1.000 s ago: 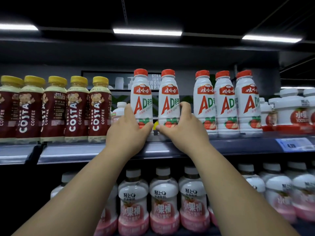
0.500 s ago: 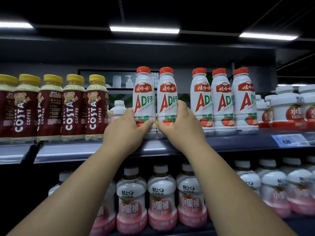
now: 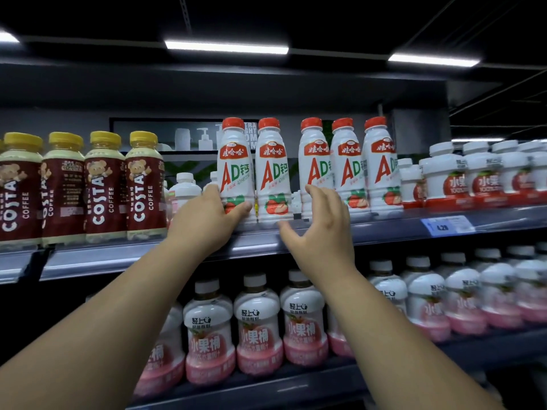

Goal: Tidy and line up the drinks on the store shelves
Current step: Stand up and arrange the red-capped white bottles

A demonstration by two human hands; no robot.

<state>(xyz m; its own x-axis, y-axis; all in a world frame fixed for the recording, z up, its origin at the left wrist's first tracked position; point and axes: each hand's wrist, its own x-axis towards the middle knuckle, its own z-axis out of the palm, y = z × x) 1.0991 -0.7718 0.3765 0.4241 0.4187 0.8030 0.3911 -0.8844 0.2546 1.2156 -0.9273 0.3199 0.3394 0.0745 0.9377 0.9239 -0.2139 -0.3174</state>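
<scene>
White AD milk bottles with red caps stand on the upper shelf (image 3: 384, 229). My left hand (image 3: 207, 220) grips the base of the leftmost AD bottle (image 3: 235, 167), thumb across its front. A second AD bottle (image 3: 272, 170) stands touching it on the right. My right hand (image 3: 319, 232) hovers open just right of that second bottle, fingers spread, holding nothing. Three more AD bottles (image 3: 346, 167) stand in a row further right, with a gap between them and the pair.
Costa coffee bottles (image 3: 103, 187) with yellow caps line the shelf's left part. Small white bottles (image 3: 185, 187) sit behind, between the coffee and the AD bottles. Squat white fruit drinks (image 3: 479, 176) fill the right end. The lower shelf holds pink-based bottles (image 3: 257, 327). A blue price tag (image 3: 447, 224) hangs on the shelf edge.
My right hand has let go of the second AD bottle and opened, moving right. The two AD bottles now stand close together. My left hand still holds the leftmost one.
</scene>
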